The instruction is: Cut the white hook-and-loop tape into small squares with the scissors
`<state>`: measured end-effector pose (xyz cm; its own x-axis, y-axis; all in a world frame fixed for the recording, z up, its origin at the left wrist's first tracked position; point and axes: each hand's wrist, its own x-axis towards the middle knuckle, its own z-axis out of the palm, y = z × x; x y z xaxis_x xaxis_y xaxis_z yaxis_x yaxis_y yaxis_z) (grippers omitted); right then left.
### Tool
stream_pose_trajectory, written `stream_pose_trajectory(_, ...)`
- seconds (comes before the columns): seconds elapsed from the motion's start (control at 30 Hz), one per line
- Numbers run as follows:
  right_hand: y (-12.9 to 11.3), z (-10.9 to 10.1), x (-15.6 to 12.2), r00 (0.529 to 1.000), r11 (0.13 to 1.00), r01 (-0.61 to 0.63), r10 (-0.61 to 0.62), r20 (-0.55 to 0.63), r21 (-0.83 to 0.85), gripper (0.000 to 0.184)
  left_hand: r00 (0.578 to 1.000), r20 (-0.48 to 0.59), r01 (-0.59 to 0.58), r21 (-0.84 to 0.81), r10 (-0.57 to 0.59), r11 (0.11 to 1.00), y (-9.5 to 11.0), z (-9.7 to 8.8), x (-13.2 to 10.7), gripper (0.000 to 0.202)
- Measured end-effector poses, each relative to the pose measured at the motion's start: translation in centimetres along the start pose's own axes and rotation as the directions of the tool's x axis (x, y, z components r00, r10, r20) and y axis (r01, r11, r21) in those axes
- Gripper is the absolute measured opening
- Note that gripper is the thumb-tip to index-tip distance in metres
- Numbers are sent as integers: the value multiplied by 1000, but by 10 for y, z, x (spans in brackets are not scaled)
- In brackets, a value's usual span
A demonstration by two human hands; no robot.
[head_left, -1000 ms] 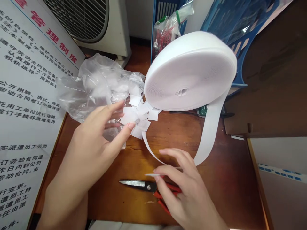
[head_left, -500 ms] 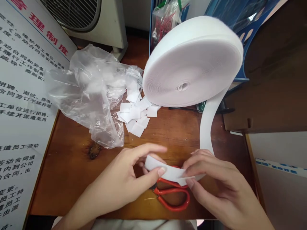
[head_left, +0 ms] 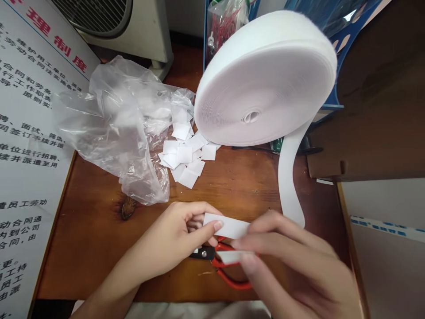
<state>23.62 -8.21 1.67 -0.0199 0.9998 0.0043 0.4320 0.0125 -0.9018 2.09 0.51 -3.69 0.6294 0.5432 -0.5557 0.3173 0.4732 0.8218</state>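
Note:
A big roll of white tape (head_left: 265, 79) leans at the back of the wooden table (head_left: 99, 230), and its loose strip (head_left: 289, 177) hangs down toward my hands. My left hand (head_left: 181, 237) pinches the free end of the strip (head_left: 227, 226) between thumb and fingers. My right hand (head_left: 292, 266), blurred by motion, is closed on the same strip just to the right. Red-handled scissors (head_left: 226, 266) lie on the table under both hands, partly hidden. A heap of small white cut squares (head_left: 186, 157) lies beside the roll.
A crumpled clear plastic bag (head_left: 116, 124) lies at the back left. A white printed board (head_left: 29, 133) leans along the left edge. A fan heater (head_left: 133, 22) and a blue rack (head_left: 332, 53) stand behind. A brown cardboard box (head_left: 375, 110) fills the right side.
My left hand left the heap of squares and came down to the strip's end. Both hands now hold the strip over the scissors, and the right hand has shifted lower.

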Motion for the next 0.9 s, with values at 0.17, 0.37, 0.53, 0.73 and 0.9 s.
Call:
stream_pose_trajectory(0.17,10,22,3,999,998,-35,36,17,-48,17,999,27,-27,-61,29,998,-1,-2,1,36)
stream_pose_trajectory(0.37,19,33,2,985,959,12,-60,-163,-282,16,995,89,-33,-189,51,981,2,-2,-4,40)
stream_pose_trajectory(0.53,11,30,4,988,969,22,-59,-142,-245,17,997,69,-14,-124,23,992,6,0,-6,32)
stream_pose_trajectory(0.73,6,26,2,995,989,-18,4,-96,-150,17,997,62,-31,-66,35,997,5,1,-6,35)
stream_pose_trajectory(0.9,12,42,7,975,951,-4,-66,-213,-310,15,993,107,-30,-183,50,983,8,1,-9,42)
